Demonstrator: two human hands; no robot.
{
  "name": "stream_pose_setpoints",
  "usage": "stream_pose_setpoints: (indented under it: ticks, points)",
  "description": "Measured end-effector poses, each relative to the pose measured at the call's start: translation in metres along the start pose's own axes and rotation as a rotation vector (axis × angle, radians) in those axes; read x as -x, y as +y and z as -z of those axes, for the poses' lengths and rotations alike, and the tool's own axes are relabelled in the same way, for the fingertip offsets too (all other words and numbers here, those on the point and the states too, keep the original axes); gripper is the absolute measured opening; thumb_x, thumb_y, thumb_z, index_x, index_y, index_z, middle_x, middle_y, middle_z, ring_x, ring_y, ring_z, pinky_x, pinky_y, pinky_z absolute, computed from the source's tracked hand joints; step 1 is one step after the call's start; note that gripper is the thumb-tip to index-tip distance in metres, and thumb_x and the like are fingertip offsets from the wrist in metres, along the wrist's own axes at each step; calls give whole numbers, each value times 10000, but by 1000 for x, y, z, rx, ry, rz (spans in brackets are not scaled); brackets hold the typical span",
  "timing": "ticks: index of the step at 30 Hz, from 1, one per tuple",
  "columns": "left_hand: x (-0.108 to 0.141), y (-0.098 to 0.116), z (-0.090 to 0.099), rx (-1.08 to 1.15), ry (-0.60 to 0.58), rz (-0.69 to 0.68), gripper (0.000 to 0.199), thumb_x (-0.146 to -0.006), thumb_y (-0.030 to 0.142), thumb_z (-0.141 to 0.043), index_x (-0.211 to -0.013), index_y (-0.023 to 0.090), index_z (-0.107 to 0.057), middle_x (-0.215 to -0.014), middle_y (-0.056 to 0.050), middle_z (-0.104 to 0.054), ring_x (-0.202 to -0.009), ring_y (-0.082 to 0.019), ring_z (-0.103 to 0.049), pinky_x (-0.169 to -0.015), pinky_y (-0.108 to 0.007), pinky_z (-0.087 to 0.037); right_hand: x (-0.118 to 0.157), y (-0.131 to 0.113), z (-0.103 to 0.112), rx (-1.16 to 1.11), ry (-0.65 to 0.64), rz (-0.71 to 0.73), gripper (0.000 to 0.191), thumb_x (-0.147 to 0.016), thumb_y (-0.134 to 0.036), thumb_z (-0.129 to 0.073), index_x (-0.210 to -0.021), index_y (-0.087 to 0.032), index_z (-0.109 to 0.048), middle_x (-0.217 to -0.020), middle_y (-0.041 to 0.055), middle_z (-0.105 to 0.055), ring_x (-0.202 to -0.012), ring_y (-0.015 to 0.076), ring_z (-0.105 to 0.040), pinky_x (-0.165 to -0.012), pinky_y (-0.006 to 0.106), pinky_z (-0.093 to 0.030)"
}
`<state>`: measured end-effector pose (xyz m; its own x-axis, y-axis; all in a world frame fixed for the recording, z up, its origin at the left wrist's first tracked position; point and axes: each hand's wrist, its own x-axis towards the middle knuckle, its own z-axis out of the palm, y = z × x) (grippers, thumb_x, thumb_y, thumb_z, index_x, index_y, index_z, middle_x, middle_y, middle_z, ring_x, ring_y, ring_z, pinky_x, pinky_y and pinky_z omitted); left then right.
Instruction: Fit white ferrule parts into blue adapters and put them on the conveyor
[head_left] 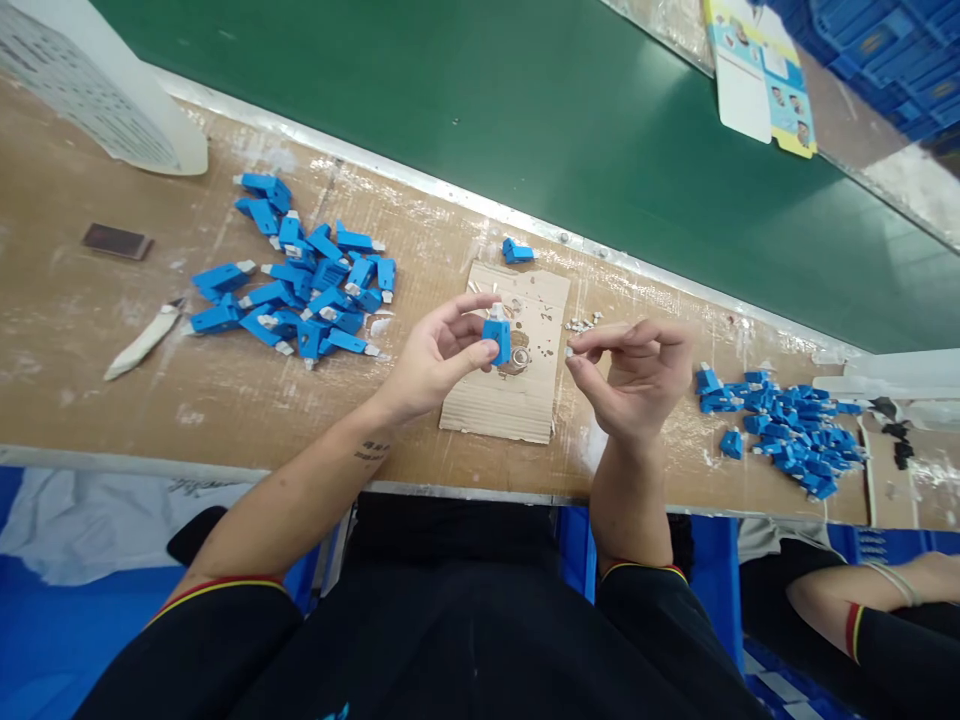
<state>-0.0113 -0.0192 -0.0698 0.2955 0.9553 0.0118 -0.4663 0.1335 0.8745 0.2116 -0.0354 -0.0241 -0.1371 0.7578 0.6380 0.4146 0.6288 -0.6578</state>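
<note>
Between the thumb and fingers of my left hand (454,350) is a blue plastic part (497,340) with a whitish tip pointing up. My right hand (630,370) pinches a tiny pale piece (569,351) between thumb and forefinger, apart from the blue part. Beneath and between the hands lies a stained cardboard sheet (499,410) with a small ring (520,357) on it. Tiny pale pieces (583,324) lie by the sheet's right edge. Beyond the sheet sits another blue part (517,252).
Piles of blue parts lie at left (307,285) and right (795,425). A white-wrapped tool (142,342) and a dark block (117,241) are far left. A green belt (480,110) runs behind the table. Another person's arm (847,590) shows at lower right.
</note>
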Motion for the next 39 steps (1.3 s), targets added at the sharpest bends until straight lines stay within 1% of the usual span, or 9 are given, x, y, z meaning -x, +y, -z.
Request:
stream_pose_setpoints:
  ticks: [3,7,9,13,18,24,29,33,39]
  points:
    - [5,2,-4,-3,-77,33,530,-799,461,-927,-1187,179,-703,-969,-73,-790,-820,-187,-748,-644,-264,-581,2,-5,-14,-95,88,-29,380,-965,-401,-750,-1093,-336,-398,-880,-70,-767,-755,166,-763,-674,348,-615]
    - [8,4,-8,23,-141,67,484,-796,469,-939,-1102,185,-694,-942,-71,-808,-785,-174,-757,-638,-246,-570,11,-4,-33,-129,93,-145,422,-978,-568,-693,-1080,-351,-346,-845,-62,-739,-830,219,-793,-842,465,-670]
    - [8,5,-9,29,-160,77,477,-780,455,-954,-1079,187,-696,-921,-68,-813,-771,-172,-758,-647,-248,-575,16,-4,-40,-161,86,-181,435,-979,-599,-677,-1079,-353,-332,-832,-62,-725,-880,239,-808,-894,504,-675]
    - [9,5,-10,43,-184,91,495,-733,423,-989,-1057,185,-700,-904,-63,-819,-806,-190,-781,-696,-260,-601,23,-3,-47,-239,77,-204,422,-994,-550,-683,-1089,-352,-322,-864,-62,-740,-899,231,-823,-837,468,-694]
    - [9,5,-11,43,-169,102,481,-770,476,-957,-1048,183,-696,-897,-65,-822,-818,-189,-791,-702,-250,-611,24,-3,-49,-216,96,-148,396,-1005,-508,-694,-1096,-353,-342,-883,-59,-770,-872,221,-830,-798,437,-710]
    - [9,5,-10,44,-152,122,499,-756,490,-964,-1035,177,-692,-892,-63,-822,-782,-175,-786,-649,-224,-593,24,-2,-49,-255,102,-102,367,-999,-429,-728,-1088,-345,-382,-883,-63,-781,-882,214,-832,-817,424,-708]
    - [9,6,-11,48,-153,109,478,-743,452,-978,-1018,181,-698,-874,-53,-821,-778,-172,-787,-668,-227,-606,25,-2,-49,-215,99,-108,375,-1007,-448,-715,-1108,-349,-367,-891,-57,-785,-881,226,-833,-827,448,-708]
    - [8,7,-11,36,-166,108,486,-710,400,-1002,-1022,186,-697,-861,-44,-818,-758,-173,-782,-670,-236,-607,25,-2,-49,-232,102,-92,365,-999,-397,-738,-1106,-348,-393,-901,-57,-789,-888,219,-832,-801,423,-701]
    - [7,7,-12,18,-160,99,482,-708,415,-1000,-992,177,-692,-845,-47,-814,-700,-153,-756,-639,-226,-591,25,-3,-45,-170,83,-91,373,-998,-394,-743,-1098,-346,-388,-911,-49,-802,-870,225,-835,-817,447,-707]
